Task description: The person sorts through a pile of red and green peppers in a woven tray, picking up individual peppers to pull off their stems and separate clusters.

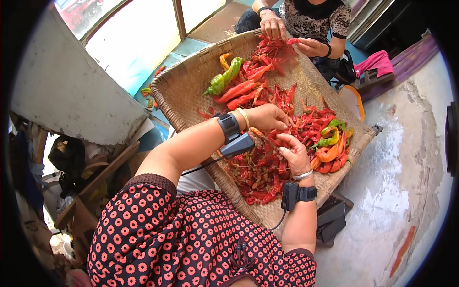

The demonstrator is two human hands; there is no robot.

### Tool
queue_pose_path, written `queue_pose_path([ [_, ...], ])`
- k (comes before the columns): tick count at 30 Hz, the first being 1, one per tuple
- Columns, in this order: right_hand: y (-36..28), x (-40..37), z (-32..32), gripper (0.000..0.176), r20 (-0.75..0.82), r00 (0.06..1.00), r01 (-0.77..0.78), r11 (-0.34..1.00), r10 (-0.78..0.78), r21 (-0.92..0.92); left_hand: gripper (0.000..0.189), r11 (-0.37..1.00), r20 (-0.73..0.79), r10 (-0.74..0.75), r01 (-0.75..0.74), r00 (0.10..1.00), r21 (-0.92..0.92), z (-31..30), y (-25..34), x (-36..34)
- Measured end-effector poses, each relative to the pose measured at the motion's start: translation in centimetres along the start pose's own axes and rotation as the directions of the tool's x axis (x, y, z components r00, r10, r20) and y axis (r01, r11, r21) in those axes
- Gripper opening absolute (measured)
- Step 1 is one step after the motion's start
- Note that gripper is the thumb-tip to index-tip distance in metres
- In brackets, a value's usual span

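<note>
Strong daylight through window panes [136, 48] at eleven o'clock, glass blown white. Centre bright, shadows soft. Clutter [68, 155] at nine o'clock dim. Wide-lens bowing, corners black. Peppers [321, 126] fairly sharp; outer edges softer.

We've a blk top [179, 234] w/ coral flower print, dk cuffs [152, 180], wrist straps [228, 124] w/ cabled boxes [237, 146], yellowish L bangle [244, 119], silver R bracelet [302, 176].

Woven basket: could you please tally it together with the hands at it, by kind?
Woven basket: 1
Wearer's left hand: 1
Wearer's right hand: 1
Other person's hands: 2
Total: 5
</note>
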State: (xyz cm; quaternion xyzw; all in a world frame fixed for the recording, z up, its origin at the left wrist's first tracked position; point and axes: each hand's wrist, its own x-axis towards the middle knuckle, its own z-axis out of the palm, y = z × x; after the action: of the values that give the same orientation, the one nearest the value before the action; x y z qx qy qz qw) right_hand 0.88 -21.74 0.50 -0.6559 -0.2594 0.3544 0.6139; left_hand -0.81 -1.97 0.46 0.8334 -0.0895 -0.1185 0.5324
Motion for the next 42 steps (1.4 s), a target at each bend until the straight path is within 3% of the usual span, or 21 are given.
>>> queue_pose_path([
  [2, -0.3, 0.0, 0.2, 0.038, -0.026, 0.997, 0.066, 0.997, -0.067, -0.027, 0.018, 0.998, -0.282, 0.063, -0.06, 0.957, 0.02, -0.3, 0.0, 0.1],
  [3, -0.3, -0.1, -0.1, 0.041, -0.019, 0.998, 0.062, 0.998, -0.062, 0.0, 0.019, 0.978, -0.442, 0.204, -0.162, 0.873, 0.131, -0.6, -0.2, 0.5],
  [4, -0.1, -0.4, -0.4, 0.044, -0.011, 0.999, 0.051, 0.998, -0.051, 0.03, 0.031, 0.98, -0.523, 0.143, -0.196, 0.84, -0.047, -1.0, -0.5, 0.8],
  [6, 0.2, -0.3, -0.7, 0.041, -0.011, 0.999, 0.043, 0.998, -0.043, 0.041, 0.046, 0.976, -0.699, 0.175, -0.216, 0.693, 0.031, -2.2, -1.0, 1.0],
  [8, 0.5, -0.1, -0.9, 0.039, -0.058, 0.997, -0.057, 0.998, 0.055, -0.037, 0.059, 0.989, -0.607, 0.136, -0.074, 0.783, 0.126, -3.6, -1.5, 0.3],
  [9, 0.7, -0.1, -0.9, 0.033, -0.091, 0.994, -0.066, 0.995, 0.059, -0.076, 0.047, 0.976, -0.534, 0.12, -0.002, 0.837, 0.216, -4.0, -0.9, -0.5],
  [10, 0.8, 0.0, -0.9, 0.033, -0.092, 0.994, -0.067, 0.995, 0.06, -0.076, 0.047, 0.976, -0.534, 0.12, -0.002, 0.837, 0.216, -3.9, -1.0, -0.8],
  [12, 1.0, 0.0, -1.0, 0.029, -0.156, 0.985, -0.058, 0.996, 0.068, 0.07, 0.032, 0.927, -0.212, 0.067, 0.019, 0.975, 0.376, -3.5, -1.2, -1.1],
  [13, 1.4, 0.2, -1.0, 0.026, -0.194, 0.981, -0.017, 0.996, 0.033, 0.084, 0.022, 0.922, -0.146, 0.096, -0.033, 0.985, 0.387, -2.9, -1.3, -1.4],
  [16, 2.0, 0.4, -1.3, 0.028, -0.251, 0.968, -0.021, 0.999, 0.031, 0.044, 0.025, 0.699, -0.12, -0.054, 0.123, 0.991, 0.704, -1.8, -1.2, -1.4],
  [17, 1.7, 0.2, -1.4, 0.027, -0.222, 0.973, -0.056, 0.998, 0.061, 0.027, 0.025, 0.7, -0.119, -0.056, 0.124, 0.991, 0.704, -1.5, -1.4, -1.1],
  [19, 2.7, 0.4, -1.8, 0.026, -0.197, 0.978, -0.077, 0.996, 0.066, -0.049, 0.026, 0.573, -0.024, -0.194, 0.133, 0.981, 0.809, -1.3, -1.3, -0.8],
  [20, 3.1, 0.5, -1.9, 0.025, -0.172, 0.983, -0.094, 0.988, 0.071, -0.126, 0.026, 0.572, -0.024, -0.194, 0.133, 0.981, 0.809, -1.1, -1.2, -0.7],
  [26, 2.4, 0.3, -1.7, 0.023, -0.157, 0.985, -0.081, 0.992, 0.066, -0.091, 0.024, 0.53, 0.16, -0.176, -0.044, 0.971, 0.847, 1.0, -0.4, -0.9],
  [30, 2.5, 0.2, -1.9, 0.024, -0.161, 0.986, -0.072, 0.991, 0.054, -0.109, 0.017, 0.441, 0.116, -0.174, -0.028, 0.978, 0.897, 2.5, 0.5, -1.1],
  [32, 2.7, 0.2, -2.2, 0.024, -0.162, 0.985, -0.073, 0.993, 0.056, -0.097, 0.015, 0.466, 0.111, -0.154, -0.027, 0.982, 0.885, 1.7, 0.6, -1.2],
  [35, 2.6, 0.2, -2.2, 0.025, -0.181, 0.982, -0.073, 0.993, 0.055, -0.091, 0.02, 0.798, 0.075, -0.03, -0.021, 0.997, 0.602, -1.1, -0.5, -1.4],
  [36, 2.3, 0.1, -2.2, 0.026, -0.199, 0.978, -0.076, 0.992, 0.055, -0.103, 0.02, 0.856, 0.117, -0.109, 0.034, 0.987, 0.515, -2.3, -0.3, -1.4],
  [38, 2.0, 0.1, -2.3, 0.026, -0.194, 0.98, -0.08, 0.989, 0.055, -0.125, 0.018, 0.93, 0.058, -0.115, 0.087, 0.992, 0.357, -4.0, -2.0, -1.5],
  [39, 1.9, 0.2, -2.3, 0.026, -0.182, 0.982, -0.084, 0.985, 0.056, -0.148, 0.018, 0.945, 0.109, -0.236, 0.202, 0.965, 0.256, -4.8, -1.4, -2.0],
  [42, 2.0, 0.2, -2.2, 0.026, -0.175, 0.983, -0.085, 0.98, 0.053, -0.18, 0.018, 0.943, 0.16, -0.332, 0.323, 0.93, 0.079, -5.9, -0.9, -2.7],
])
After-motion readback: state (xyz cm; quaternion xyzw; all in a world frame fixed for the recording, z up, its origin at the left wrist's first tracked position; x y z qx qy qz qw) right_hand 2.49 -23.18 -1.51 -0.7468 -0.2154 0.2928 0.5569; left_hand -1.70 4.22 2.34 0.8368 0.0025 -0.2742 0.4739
